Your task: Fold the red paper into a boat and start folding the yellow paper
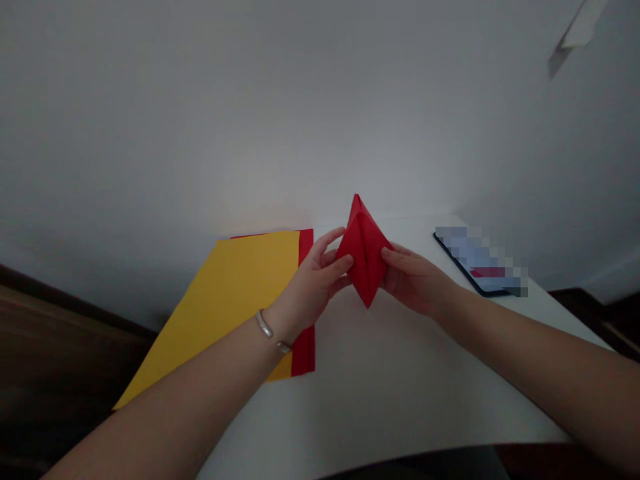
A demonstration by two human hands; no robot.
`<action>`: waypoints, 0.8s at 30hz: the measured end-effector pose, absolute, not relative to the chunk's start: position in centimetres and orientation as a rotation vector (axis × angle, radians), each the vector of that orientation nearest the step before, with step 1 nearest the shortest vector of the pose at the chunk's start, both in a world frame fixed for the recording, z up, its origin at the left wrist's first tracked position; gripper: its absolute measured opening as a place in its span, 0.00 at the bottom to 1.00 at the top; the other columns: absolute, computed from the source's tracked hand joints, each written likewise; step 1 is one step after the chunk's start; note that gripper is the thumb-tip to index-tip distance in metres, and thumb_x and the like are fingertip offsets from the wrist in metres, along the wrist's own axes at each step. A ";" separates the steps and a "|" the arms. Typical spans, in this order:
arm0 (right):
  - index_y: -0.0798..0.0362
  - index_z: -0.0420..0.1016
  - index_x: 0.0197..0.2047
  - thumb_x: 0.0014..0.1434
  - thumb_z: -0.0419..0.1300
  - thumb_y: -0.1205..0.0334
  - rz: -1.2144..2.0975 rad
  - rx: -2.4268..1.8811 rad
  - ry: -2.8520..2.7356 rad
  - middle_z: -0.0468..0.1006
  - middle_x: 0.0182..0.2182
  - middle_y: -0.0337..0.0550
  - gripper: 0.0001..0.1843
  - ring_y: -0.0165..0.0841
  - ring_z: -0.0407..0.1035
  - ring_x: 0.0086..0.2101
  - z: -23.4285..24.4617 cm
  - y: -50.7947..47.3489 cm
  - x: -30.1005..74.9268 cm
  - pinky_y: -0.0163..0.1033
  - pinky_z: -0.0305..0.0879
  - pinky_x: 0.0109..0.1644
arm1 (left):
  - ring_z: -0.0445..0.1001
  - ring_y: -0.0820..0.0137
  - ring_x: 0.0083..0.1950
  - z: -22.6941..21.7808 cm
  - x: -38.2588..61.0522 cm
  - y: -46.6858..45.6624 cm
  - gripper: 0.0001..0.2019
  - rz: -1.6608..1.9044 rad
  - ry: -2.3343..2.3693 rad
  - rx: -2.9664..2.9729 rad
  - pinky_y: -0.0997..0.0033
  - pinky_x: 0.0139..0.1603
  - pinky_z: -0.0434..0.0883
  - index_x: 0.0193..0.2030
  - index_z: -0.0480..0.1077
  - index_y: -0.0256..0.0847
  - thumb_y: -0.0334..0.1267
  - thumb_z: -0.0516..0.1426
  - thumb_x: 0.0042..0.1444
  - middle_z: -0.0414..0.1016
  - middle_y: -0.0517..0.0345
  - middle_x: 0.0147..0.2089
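A folded red paper [365, 257], diamond-shaped with a crease down its middle, is held up above the white table between both hands. My left hand [323, 270] pinches its left corner, thumb in front and fingers behind. On the opposite corner, my right hand [413, 277] grips with the thumb on the front face; its other fingers are partly hidden behind the paper. The upper tip shows separate layers, and the lower tip points down toward the table.
A yellow sheet [240, 287] lies over a red sheet [306, 353] on the left of the white table [380, 393]. A phone [475, 260], its screen blurred, lies at the right. The wall [300, 113] rises behind the table. Brown wood [60, 353] stands at the left.
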State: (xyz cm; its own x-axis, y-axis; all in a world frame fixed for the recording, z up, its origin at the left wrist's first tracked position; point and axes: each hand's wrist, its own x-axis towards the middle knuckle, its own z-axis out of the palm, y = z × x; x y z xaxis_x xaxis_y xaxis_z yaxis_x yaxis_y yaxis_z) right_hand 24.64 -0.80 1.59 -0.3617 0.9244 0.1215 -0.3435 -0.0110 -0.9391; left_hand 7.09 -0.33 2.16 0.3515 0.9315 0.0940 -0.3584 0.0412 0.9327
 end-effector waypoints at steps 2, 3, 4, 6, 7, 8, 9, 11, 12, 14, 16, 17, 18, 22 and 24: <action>0.47 0.76 0.44 0.56 0.63 0.51 1.382 -0.747 -1.283 0.81 0.42 0.43 0.14 0.37 0.74 0.42 1.9 -0.7 24.6 0.48 0.69 0.50 | 0.72 0.69 0.48 2.0 6.8 0.1 0.23 1.236 0.767 1.259 0.62 0.51 0.69 0.53 0.62 0.46 0.37 0.63 0.51 0.72 0.55 0.50; 0.48 0.76 0.42 0.55 0.64 0.52 1.274 -0.770 -1.307 0.81 0.41 0.42 0.13 0.37 0.74 0.41 2.0 -0.5 24.5 0.48 0.69 0.50 | 0.71 0.67 0.52 1.9 6.5 0.3 0.22 1.281 0.820 1.358 0.61 0.52 0.68 0.52 0.62 0.45 0.37 0.63 0.51 0.70 0.54 0.53; 0.48 0.77 0.40 0.54 0.65 0.53 1.172 -0.793 -1.331 0.81 0.40 0.41 0.12 0.36 0.74 0.41 2.1 -0.4 24.4 0.48 0.69 0.50 | 0.69 0.65 0.55 1.7 6.3 0.6 0.21 1.296 0.861 1.458 0.60 0.54 0.68 0.51 0.63 0.45 0.37 0.63 0.51 0.69 0.52 0.55; 0.48 0.77 0.39 0.52 0.66 0.56 1.037 -0.833 -1.376 0.81 0.38 0.39 0.10 0.36 0.73 0.40 2.2 0.0 24.1 0.48 0.69 0.51 | 0.65 0.62 0.60 1.4 5.9 1.1 0.23 1.263 0.887 1.622 0.56 0.58 0.65 0.55 0.63 0.47 0.38 0.62 0.52 0.64 0.49 0.61; 0.47 0.77 0.39 0.52 0.67 0.57 1.017 -0.836 -1.388 0.81 0.38 0.39 0.10 0.35 0.73 0.40 2.1 0.1 23.9 0.48 0.68 0.51 | 0.63 0.61 0.62 1.3 5.7 1.3 0.27 1.244 0.878 1.675 0.55 0.59 0.64 0.58 0.61 0.48 0.39 0.63 0.52 0.61 0.49 0.64; 0.47 0.77 0.39 0.52 0.67 0.59 1.030 -0.822 -1.393 0.81 0.38 0.39 0.10 0.35 0.74 0.40 2.0 0.2 23.7 0.49 0.68 0.52 | 0.62 0.60 0.63 1.1 5.6 1.5 0.32 1.235 0.861 1.715 0.53 0.60 0.63 0.62 0.58 0.51 0.39 0.63 0.51 0.58 0.48 0.67; 0.47 0.77 0.41 0.52 0.67 0.60 1.071 -0.791 -1.392 0.81 0.39 0.39 0.11 0.35 0.74 0.41 1.9 0.3 23.5 0.49 0.68 0.53 | 0.61 0.59 0.64 1.0 5.6 1.5 0.37 1.226 0.839 1.755 0.53 0.61 0.63 0.65 0.53 0.52 0.39 0.64 0.51 0.55 0.48 0.68; 0.47 0.77 0.44 0.54 0.66 0.60 1.189 -0.704 -1.376 0.81 0.42 0.39 0.13 0.36 0.74 0.43 1.6 0.3 23.1 0.50 0.67 0.55 | 0.60 0.58 0.66 0.8 5.6 1.6 0.43 1.202 0.809 1.848 0.52 0.62 0.62 0.69 0.46 0.53 0.38 0.65 0.50 0.53 0.46 0.70; 0.47 0.76 0.45 0.54 0.65 0.60 1.241 -0.670 -1.373 0.81 0.43 0.40 0.13 0.36 0.74 0.44 1.5 0.3 23.0 0.51 0.66 0.55 | 0.59 0.58 0.66 0.7 5.6 1.5 0.44 1.190 0.804 1.904 0.53 0.63 0.62 0.70 0.45 0.52 0.37 0.64 0.50 0.53 0.45 0.69; 0.47 0.75 0.45 0.54 0.66 0.59 1.282 -0.644 -1.395 0.80 0.43 0.41 0.14 0.37 0.73 0.46 1.3 0.4 22.9 0.51 0.66 0.56 | 0.61 0.59 0.65 0.8 5.7 1.5 0.41 1.214 0.818 2.008 0.55 0.63 0.62 0.69 0.47 0.49 0.35 0.63 0.52 0.58 0.44 0.67; 0.46 0.73 0.45 0.53 0.67 0.57 1.234 -0.658 -1.424 0.79 0.44 0.41 0.16 0.37 0.73 0.45 1.2 0.5 23.1 0.51 0.67 0.55 | 0.67 0.63 0.60 1.0 5.7 1.5 0.34 1.309 0.833 2.076 0.59 0.60 0.65 0.65 0.52 0.45 0.34 0.61 0.54 0.65 0.45 0.62; 0.45 0.71 0.46 0.53 0.67 0.55 1.183 -0.674 -1.433 0.78 0.45 0.42 0.18 0.37 0.73 0.45 1.1 0.5 23.3 0.51 0.68 0.54 | 0.70 0.65 0.57 1.2 5.7 1.6 0.30 1.362 0.835 2.099 0.61 0.57 0.67 0.63 0.56 0.43 0.34 0.61 0.55 0.68 0.47 0.59; 0.44 0.69 0.48 0.52 0.67 0.53 1.111 -0.697 -1.436 0.76 0.48 0.43 0.21 0.36 0.73 0.45 1.1 0.6 23.7 0.50 0.69 0.53 | 0.72 0.66 0.54 1.3 5.6 1.6 0.26 1.407 0.838 2.122 0.64 0.55 0.68 0.60 0.58 0.42 0.34 0.61 0.55 0.70 0.48 0.56; 0.38 0.55 0.62 0.50 0.67 0.48 0.572 -0.804 -1.497 0.56 0.64 0.48 0.40 0.41 0.66 0.53 1.2 0.2 25.7 0.51 0.68 0.53 | 0.74 0.66 0.47 2.1 5.2 1.3 0.20 1.425 1.025 2.332 0.65 0.48 0.70 0.54 0.65 0.41 0.31 0.60 0.54 0.75 0.51 0.50; 0.38 0.51 0.65 0.48 0.69 0.47 0.192 -0.813 -1.598 0.51 0.66 0.49 0.46 0.48 0.57 0.60 1.6 -0.3 26.7 0.56 0.63 0.57 | 0.74 0.63 0.46 2.4 4.9 1.1 0.20 1.354 1.203 2.498 0.60 0.49 0.68 0.54 0.67 0.42 0.32 0.60 0.53 0.77 0.52 0.48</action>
